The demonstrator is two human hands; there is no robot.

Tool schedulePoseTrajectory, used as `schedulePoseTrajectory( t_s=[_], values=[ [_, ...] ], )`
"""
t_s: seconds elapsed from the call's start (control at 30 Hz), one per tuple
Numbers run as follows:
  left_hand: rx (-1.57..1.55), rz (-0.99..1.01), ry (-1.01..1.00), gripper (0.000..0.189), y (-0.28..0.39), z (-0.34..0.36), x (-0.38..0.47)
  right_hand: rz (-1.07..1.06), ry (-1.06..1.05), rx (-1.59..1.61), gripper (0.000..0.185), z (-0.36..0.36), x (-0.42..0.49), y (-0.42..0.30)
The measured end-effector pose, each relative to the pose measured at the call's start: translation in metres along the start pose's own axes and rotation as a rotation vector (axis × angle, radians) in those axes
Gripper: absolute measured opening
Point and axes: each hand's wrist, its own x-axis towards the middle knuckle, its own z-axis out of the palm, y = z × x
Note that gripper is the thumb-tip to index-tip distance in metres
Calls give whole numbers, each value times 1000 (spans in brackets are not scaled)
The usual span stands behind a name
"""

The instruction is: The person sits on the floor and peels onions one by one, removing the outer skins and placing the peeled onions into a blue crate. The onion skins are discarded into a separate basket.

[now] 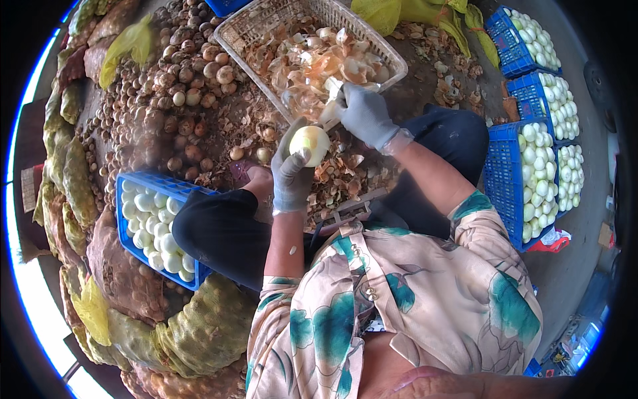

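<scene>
My left hand (291, 172), in a grey glove, holds a peeled, pale yellow-white onion (310, 144) with the thumb laid across it. To its right, my gloved right hand (366, 112) has its fingers closed on pale onion skin (329, 113), a short way from the onion. Whether a small knife is also in those fingers is hidden. Both hands are over the near edge of a dirty white plastic crate (396, 60), which holds a heap of loose brown and whitish onion peels (319, 57).
Unpeeled onions (187, 75) spread over the floor at the left. A blue crate (159, 179) of peeled onions stands by my left knee; several more blue crates (503, 174) are at the right. Filled mesh sacks (199, 329) line the left side. Peels (344, 174) litter the floor between my legs.
</scene>
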Motion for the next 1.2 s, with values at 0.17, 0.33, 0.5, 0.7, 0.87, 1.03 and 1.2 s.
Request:
schedulePoseTrajectory(
  t_s=[0.17, 0.33, 0.5, 0.7, 0.87, 1.03, 1.2],
  values=[
    [-106, 10, -46, 92, 6, -7, -1, 13, -25, -151, 23, -3, 7, 18],
    [-199, -50, 86, 74, -1, -36, 6, -488, -52, -16, 46, -16, -25, -17],
    [-238, -112, 139, 66, 0, -36, 4, -668, -52, -133, 54, -21, -31, -31],
    [-253, -151, 189, 68, -6, -43, 8, -659, -88, -172, 57, -24, -34, -28],
    [-184, -199, 160, 66, -5, -49, 8, -701, -69, -212, 52, -19, -34, -24],
    [-49, -231, 236, 68, 0, -44, 10, -611, -10, -333, 49, -14, -41, -32],
    [42, -150, 206, 61, 2, -29, 7, -365, -80, 96, 32, 0, -50, -36]
  ],
)
